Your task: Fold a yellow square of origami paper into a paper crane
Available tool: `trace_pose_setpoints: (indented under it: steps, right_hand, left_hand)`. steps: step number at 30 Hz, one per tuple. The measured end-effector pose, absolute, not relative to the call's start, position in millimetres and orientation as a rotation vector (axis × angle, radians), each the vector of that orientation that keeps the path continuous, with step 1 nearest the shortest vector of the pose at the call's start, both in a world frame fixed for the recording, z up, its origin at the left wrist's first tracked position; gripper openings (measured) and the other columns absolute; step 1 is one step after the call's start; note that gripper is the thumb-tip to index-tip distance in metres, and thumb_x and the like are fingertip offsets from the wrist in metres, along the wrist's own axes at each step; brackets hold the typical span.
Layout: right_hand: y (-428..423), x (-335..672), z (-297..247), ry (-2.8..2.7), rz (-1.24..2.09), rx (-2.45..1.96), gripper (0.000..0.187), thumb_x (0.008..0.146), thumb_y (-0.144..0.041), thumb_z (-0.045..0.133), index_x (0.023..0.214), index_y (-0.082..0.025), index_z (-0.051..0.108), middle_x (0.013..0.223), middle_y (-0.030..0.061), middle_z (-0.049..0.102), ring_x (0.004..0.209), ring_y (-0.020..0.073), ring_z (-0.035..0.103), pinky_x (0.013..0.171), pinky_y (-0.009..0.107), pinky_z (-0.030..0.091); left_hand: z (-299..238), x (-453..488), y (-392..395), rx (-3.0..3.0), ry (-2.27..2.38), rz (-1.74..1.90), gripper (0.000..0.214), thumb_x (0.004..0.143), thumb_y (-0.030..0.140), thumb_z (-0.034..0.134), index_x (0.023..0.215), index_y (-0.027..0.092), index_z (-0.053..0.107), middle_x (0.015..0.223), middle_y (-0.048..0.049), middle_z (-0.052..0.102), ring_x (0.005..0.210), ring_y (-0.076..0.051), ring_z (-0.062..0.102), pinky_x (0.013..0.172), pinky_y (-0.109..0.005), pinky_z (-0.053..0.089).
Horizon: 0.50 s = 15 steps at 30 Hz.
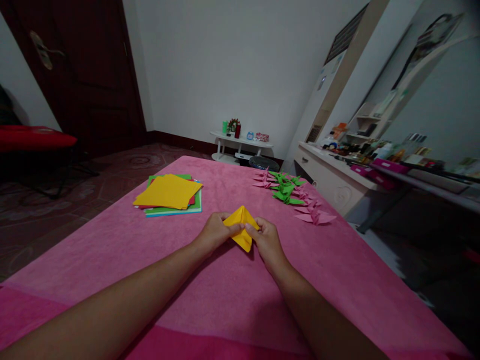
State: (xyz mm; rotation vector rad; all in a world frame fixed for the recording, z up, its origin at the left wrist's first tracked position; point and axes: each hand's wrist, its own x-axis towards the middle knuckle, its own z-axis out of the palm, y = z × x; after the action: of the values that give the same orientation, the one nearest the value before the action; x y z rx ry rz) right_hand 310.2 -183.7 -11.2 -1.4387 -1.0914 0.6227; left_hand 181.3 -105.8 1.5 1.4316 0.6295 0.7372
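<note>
Surface: table under a pink cloth. Left of the fold the cloth lies bare out to the table's left edge, which runs slantwise toward the far end. Beyond that edge are dark patterned floor, a red seat and a dark door, all well apart from the fold. Left of the fold and farther off lies a stack of flat coloured sheets, yellow uppermost, with green and red edges showing beneath. It is apart from the fold and inside the left edge. On the near side of the fold the cloth is bare except for the person's two forearms, which cross it and meet at the fold. Right of the fold, bare cloth reaches the right edge. Farther off on that side a cluster of cranes, pink and green, lies close to that edge.

Holders: beyond the fold, past the table's far end, a low white stand carries a few items too small to name. Right of the fold, off the table, is a dresser, its top crowded with bottles and boxes.

Hands: left hand is closed on the fold's left side, thumb on top. Right hand is closed on its right side, thumb tip against the paper. The fold is yellow and pointed, held between both hands at mid-table. Whether its lower tip touches the cloth, cannot tell.
</note>
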Motion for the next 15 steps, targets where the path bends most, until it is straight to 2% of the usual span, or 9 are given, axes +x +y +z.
trace_pose_setpoints:
  steps: [8, 15]
  right_hand:
    - [-182.3, 310.4, -10.0, -1.063, 0.693, -1.386, 0.023, 0.073, -0.037, 0.061, 0.071, -0.015, 0.055, 0.063, -0.002, 0.051, 0.056, 0.0109, 0.046, 0.051, 0.021, 0.036]
    - [-182.8, 307.1, -9.0, -1.111, 0.751, -1.397, 0.022, 0.072, -0.036, 0.061, 0.068, -0.016, 0.055, 0.06, -0.0025, 0.051, 0.053, 0.0107, 0.045, 0.048, 0.021, 0.035]
  left_hand:
    - [8.5, 177.9, -99.0, 1.395, 0.469, 0.764, 0.032, 0.063, 0.031, 0.072, 0.088, 0.011, 0.067, 0.08, -0.0044, 0.067, 0.066, -0.014, 0.059, 0.062, -0.023, 0.045]
    - [8.2, 175.5, -93.4, 1.379, 0.518, 0.713, 0.026, 0.06, 0.028, 0.072, 0.077, 0.009, 0.067, 0.071, -0.0043, 0.066, 0.059, -0.013, 0.058, 0.056, -0.023, 0.044]
